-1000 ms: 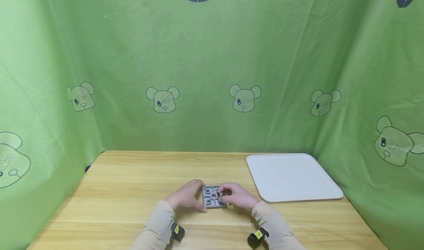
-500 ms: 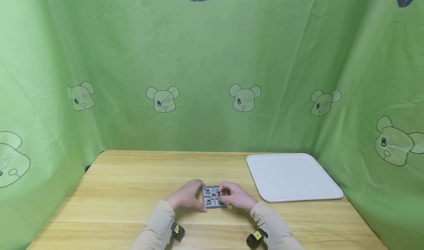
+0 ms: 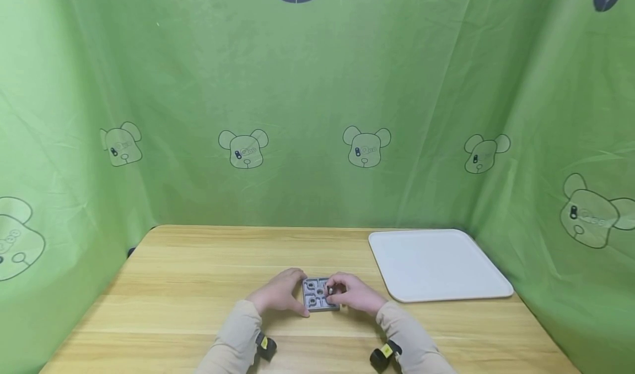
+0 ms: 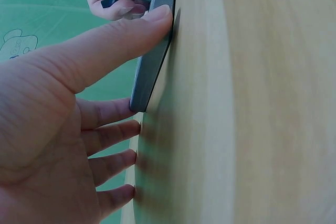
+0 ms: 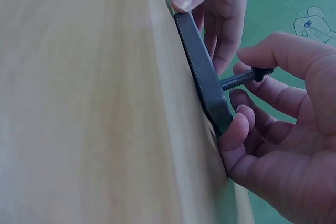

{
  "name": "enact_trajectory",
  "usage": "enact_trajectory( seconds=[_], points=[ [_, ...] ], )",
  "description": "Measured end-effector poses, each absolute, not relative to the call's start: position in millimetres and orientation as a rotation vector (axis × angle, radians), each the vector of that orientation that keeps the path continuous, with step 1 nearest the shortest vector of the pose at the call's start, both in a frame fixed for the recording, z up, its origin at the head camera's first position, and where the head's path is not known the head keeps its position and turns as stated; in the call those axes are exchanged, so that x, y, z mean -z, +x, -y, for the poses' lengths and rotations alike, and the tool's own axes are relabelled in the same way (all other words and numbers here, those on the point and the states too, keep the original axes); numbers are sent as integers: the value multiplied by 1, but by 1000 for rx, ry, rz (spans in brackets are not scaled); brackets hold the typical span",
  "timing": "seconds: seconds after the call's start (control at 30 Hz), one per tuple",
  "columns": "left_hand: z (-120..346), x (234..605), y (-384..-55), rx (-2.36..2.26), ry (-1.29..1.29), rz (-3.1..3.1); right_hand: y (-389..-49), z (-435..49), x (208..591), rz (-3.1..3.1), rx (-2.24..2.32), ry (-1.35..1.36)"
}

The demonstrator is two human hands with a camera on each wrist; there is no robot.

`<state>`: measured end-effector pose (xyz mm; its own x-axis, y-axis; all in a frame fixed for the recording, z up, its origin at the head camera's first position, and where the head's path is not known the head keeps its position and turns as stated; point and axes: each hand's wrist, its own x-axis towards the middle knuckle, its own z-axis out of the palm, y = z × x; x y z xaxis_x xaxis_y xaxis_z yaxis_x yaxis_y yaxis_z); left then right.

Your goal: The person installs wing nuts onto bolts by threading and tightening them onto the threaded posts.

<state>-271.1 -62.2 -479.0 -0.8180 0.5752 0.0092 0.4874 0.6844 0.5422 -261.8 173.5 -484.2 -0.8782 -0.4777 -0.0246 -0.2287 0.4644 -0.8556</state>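
Note:
A grey square plate (image 3: 313,295) with recesses and holes lies on the table. My left hand (image 3: 281,293) grips its left side, the thumb (image 4: 157,14) on the near edge. From the plate's right part stands a threaded bolt (image 5: 237,81), with a dark wing nut (image 5: 259,74) near its free end. My right hand (image 3: 353,292) has its fingers curled around the bolt and nut, a fingertip close against the nut. Its lower fingers (image 5: 234,132) touch the plate's edge. The bolt's foot is partly hidden.
A white tray (image 3: 439,266) lies on the right of the wooden table (image 3: 198,264). Green cloth (image 3: 307,187) with bear prints hangs behind and at both sides. A black wrist device (image 3: 382,358) sits under the right forearm, another (image 3: 268,347) under the left.
The fingers of my right hand shift slightly at the bolt and nut. My left hand and the plate stay in place.

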Motion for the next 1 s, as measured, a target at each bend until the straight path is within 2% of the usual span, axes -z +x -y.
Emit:
enact_trajectory(
  seconds=[1.0],
  points=[
    [63, 478, -272, -835, 884, -2722, -266, -181, 488, -2360, 1455, -575]
  ],
)
